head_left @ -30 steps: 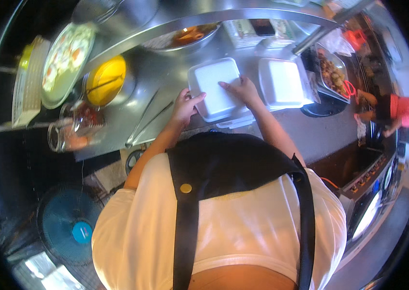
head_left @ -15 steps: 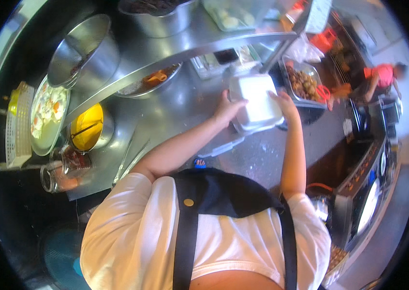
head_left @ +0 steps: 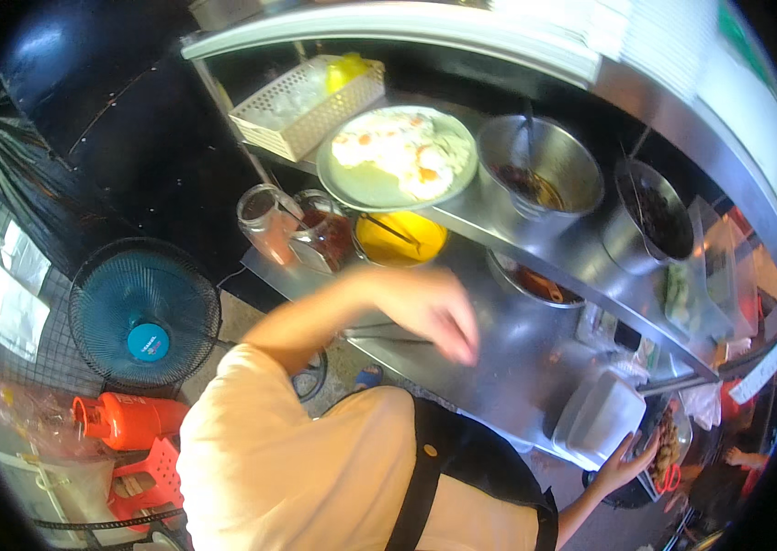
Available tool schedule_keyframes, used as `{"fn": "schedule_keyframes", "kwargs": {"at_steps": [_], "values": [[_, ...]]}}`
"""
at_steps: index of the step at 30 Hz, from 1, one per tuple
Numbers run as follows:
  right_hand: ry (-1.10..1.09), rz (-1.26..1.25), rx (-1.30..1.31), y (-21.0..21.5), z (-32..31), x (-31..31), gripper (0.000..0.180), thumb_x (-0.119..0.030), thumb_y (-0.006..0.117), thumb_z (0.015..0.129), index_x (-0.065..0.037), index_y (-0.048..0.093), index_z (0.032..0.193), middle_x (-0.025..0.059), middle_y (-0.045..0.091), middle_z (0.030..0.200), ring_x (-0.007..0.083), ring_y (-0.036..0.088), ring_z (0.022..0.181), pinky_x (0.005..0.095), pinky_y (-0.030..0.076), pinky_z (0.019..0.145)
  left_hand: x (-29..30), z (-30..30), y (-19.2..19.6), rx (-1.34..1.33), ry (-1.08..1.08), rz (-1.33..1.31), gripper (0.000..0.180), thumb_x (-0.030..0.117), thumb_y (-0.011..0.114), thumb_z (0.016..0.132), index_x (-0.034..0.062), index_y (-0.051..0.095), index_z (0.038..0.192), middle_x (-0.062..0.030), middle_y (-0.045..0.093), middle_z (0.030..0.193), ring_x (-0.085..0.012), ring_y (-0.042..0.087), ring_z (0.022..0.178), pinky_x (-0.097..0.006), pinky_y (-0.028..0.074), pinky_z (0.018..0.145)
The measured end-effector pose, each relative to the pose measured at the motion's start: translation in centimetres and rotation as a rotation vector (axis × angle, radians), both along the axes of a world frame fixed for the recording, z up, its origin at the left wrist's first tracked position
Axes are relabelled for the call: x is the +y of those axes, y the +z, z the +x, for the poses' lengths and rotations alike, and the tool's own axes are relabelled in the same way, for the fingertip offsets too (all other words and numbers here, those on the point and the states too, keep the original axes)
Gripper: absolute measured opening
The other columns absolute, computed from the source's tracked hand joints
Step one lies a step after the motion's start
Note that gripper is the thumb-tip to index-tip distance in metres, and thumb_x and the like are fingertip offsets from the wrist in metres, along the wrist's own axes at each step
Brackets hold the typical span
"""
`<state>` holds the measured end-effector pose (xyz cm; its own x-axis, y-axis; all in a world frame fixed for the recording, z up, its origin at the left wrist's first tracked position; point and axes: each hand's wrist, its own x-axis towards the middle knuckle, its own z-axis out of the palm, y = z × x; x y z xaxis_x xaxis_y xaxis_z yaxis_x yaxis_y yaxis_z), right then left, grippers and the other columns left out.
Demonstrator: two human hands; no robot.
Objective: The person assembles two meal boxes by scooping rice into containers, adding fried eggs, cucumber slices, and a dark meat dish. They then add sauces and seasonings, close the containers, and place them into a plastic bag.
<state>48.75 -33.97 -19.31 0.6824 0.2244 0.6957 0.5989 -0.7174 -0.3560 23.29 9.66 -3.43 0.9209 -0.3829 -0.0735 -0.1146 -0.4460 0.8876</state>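
Note:
My left hand hangs over the steel counter, smeared by motion, its wrist bent and fingers pointing down to the right. Nothing shows in it, but how its fingers are closed is unclear. Below it on the counter lie long metal utensils, partly hidden by the arm. At the lower right my right hand has thumb and fingers apart, beside the near edge of white foam takeaway boxes. Whether it touches them is hard to tell. Close by is a pot with yellow contents, next to two glass jars.
On the upper shelf stand a plate of fried eggs, a steel bowl, a steel pot and a white basket. To the left are a fan and a red gas cylinder. A person's arm shows far right.
My view has swung left. The left hand has let go of the white foam boxes and moved left over the counter. The right hand stays beside them, its fingers now off their top.

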Motion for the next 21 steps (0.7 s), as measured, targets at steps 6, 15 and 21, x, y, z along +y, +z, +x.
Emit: {"fn": "schedule_keyframes", "kwargs": {"at_steps": [6, 15, 21], "values": [[0.169, -0.05, -0.093, 1.4, -4.5, 7.3, 0.039, -0.012, 0.06, 0.088, 0.001, 0.051, 0.125, 0.0178, 0.055, 0.121, 0.0347, 0.051, 0.115, 0.0437, 0.039, 0.099, 22.5, -11.7, 8.1, -0.329, 1.259, 1.039, 0.023, 0.009, 0.066, 0.078, 0.006, 0.07, 0.1, -0.014, 0.068, 0.1, -0.0269, 0.065, 0.086, -0.035, 0.051, 0.079], [0.686, -0.18, -0.066, 6.5, -10.3, 24.4, 0.04, 0.004, 0.064, 0.077, -0.001, 0.055, 0.116, 0.0192, 0.056, 0.119, 0.0375, 0.052, 0.112, 0.0464, 0.038, 0.1, 38.0, -11.1, 2.7, -0.248, 1.057, 1.007, 0.033, 0.013, 0.072, 0.075, 0.0086, 0.061, 0.106, -0.0132, 0.065, 0.103, -0.0307, 0.061, 0.098, -0.038, 0.047, 0.087], [1.034, -0.076, -0.216, 11.2, -15.6, 37.0, 0.033, -0.002, 0.07, 0.073, -0.005, 0.063, 0.105, 0.0129, 0.062, 0.108, 0.0309, 0.06, 0.102, 0.0484, 0.043, 0.096, 34.7, -13.8, 5.6, -0.648, 1.243, 0.905, 0.031, 0.013, 0.072, 0.075, 0.0083, 0.062, 0.105, -0.0119, 0.066, 0.103, -0.0292, 0.064, 0.097, -0.037, 0.049, 0.083]]}}
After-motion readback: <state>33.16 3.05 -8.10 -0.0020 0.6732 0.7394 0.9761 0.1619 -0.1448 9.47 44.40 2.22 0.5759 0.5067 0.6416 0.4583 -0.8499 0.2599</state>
